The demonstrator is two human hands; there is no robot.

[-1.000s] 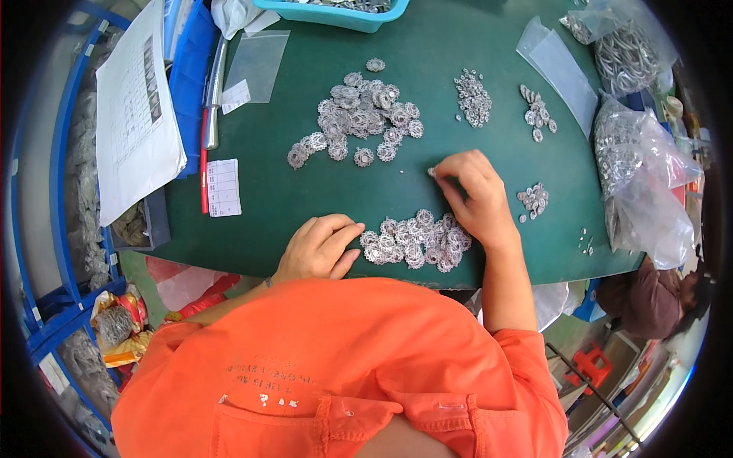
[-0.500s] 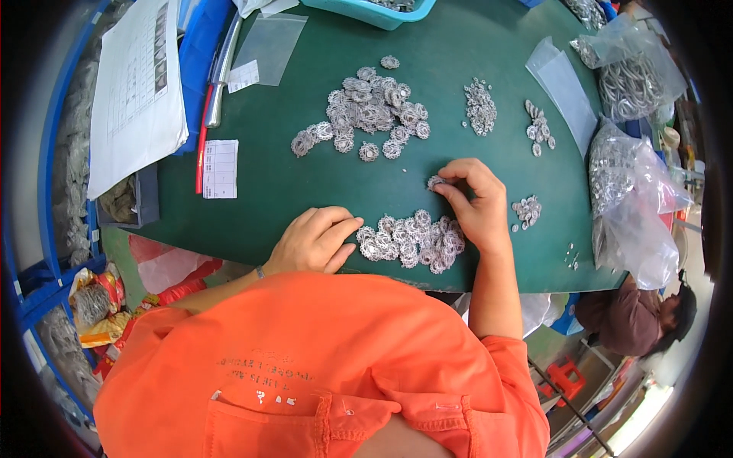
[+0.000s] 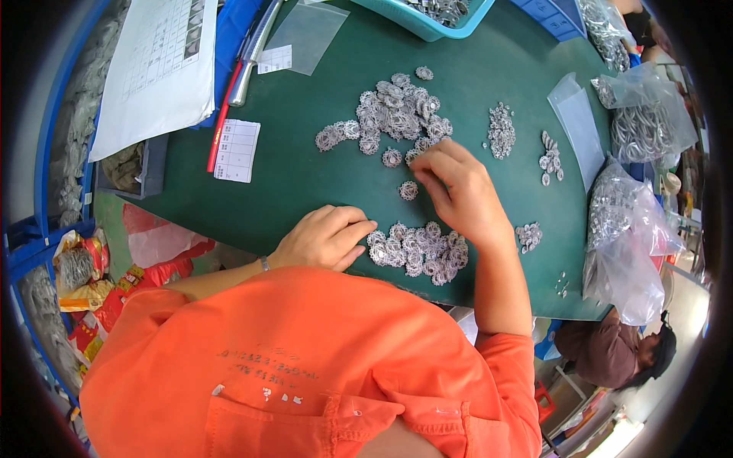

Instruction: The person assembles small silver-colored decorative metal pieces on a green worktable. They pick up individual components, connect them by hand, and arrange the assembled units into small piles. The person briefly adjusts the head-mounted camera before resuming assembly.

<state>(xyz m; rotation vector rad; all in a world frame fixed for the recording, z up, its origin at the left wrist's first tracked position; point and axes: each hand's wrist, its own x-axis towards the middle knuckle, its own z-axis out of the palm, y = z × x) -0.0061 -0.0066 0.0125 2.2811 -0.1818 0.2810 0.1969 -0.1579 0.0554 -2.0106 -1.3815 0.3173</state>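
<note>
My left hand lies on the green table with fingers stretched out, its index tip at the left edge of the near pile of lacy, scalloped silver-grey metal discs. Over the table, my right hand reaches to the lower edge of the far pile of similar discs. Its bent fingers are drawn together at a disc there; what lies between the tips is hidden. One loose disc rests beside the right thumb, and another disc lies just beyond it.
Right of the piles are small rings, larger ring pieces and a little heap. Clear bags of metal parts line the right edge. A turquoise basket stands at the back, papers at left. Another person is at lower right.
The disc that was in my right hand is no longer seen there; a loose disc now lies by it. My right hand has moved left and away from me to the far pile. The view has shifted.
</note>
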